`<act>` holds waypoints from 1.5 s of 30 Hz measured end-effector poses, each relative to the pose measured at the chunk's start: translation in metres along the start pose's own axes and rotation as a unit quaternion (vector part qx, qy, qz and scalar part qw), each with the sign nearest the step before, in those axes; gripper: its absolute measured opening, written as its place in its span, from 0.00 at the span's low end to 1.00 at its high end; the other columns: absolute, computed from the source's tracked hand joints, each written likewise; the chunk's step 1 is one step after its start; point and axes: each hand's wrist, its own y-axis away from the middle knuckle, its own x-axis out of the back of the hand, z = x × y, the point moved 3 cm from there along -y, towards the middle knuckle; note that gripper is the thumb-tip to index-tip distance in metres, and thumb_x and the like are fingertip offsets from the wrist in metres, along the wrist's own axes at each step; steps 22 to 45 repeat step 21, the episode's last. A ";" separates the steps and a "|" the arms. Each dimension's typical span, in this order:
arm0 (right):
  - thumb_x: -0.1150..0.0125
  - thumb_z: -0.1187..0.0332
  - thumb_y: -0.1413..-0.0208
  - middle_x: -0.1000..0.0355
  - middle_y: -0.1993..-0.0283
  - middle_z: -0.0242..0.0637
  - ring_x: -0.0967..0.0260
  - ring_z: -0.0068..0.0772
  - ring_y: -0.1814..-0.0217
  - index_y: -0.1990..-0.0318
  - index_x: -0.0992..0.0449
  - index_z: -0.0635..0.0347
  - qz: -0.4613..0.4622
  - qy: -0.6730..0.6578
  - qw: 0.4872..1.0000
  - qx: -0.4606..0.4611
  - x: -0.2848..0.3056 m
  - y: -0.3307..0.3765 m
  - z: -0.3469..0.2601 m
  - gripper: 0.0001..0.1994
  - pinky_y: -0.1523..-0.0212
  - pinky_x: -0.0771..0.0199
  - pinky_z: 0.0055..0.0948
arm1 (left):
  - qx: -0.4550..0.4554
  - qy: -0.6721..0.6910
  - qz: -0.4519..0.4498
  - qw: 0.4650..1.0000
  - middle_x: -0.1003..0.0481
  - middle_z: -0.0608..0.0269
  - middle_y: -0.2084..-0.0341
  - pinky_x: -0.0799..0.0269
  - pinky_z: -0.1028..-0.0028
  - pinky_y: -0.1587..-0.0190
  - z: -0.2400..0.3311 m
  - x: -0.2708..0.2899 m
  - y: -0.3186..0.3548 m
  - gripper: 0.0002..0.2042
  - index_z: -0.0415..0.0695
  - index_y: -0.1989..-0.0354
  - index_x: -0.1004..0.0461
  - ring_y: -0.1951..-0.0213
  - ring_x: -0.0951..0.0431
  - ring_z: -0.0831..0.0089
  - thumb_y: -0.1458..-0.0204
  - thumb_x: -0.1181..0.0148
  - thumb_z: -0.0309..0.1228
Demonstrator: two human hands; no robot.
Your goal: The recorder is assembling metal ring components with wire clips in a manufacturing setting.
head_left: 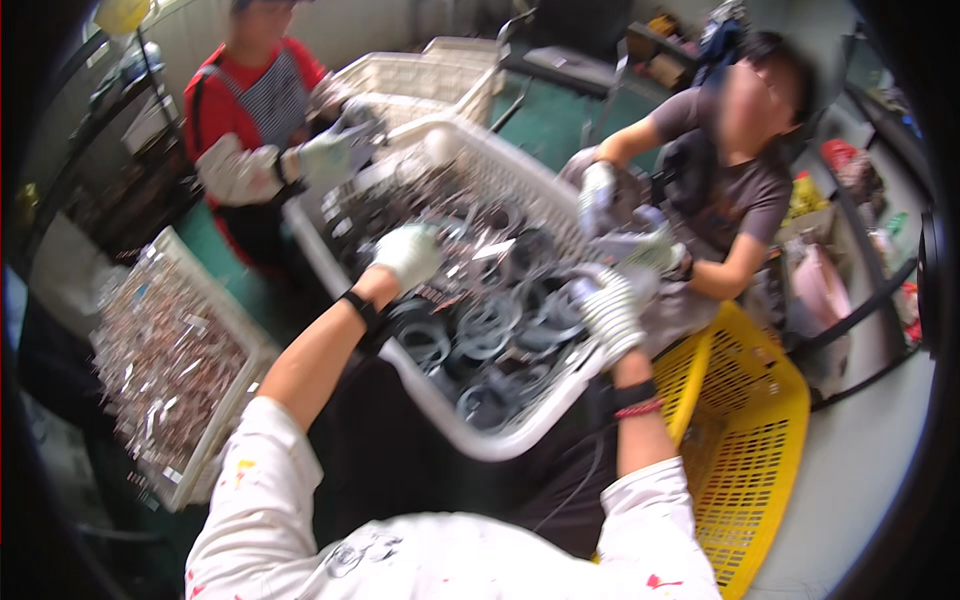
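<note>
A large white plastic basket (500,445) stands before me, filled with dark grey ring-shaped parts (487,325) and thin shiny strips. My left hand (408,255), in a white glove, reaches over the middle of the pile; its fingers point away and are blurred, so its grip does not show. Over the basket's right side is my right hand (610,312), in a striped glove, close to the grey rings. Its fingers are bent toward the pile, and whether they hold anything is unclear.
A white crate (255,385) heaped with shiny strips (170,360) stands at the left, a yellow basket (765,430) at the right. Two gloved co-workers (250,110) (720,170) handle parts across the big basket. Behind are pale crates (415,80) and a dark chair (570,45).
</note>
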 end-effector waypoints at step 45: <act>0.48 0.60 0.32 0.26 0.48 0.46 0.29 0.32 0.57 0.35 0.35 0.65 -0.048 0.269 0.684 0.676 -0.025 -0.078 0.134 0.24 0.56 0.26 0.37 | 0.024 0.585 -0.071 0.807 0.22 0.64 0.76 0.29 0.71 0.68 0.079 -0.026 0.064 0.06 0.41 0.65 0.19 0.73 0.26 0.74 0.48 0.39 0.27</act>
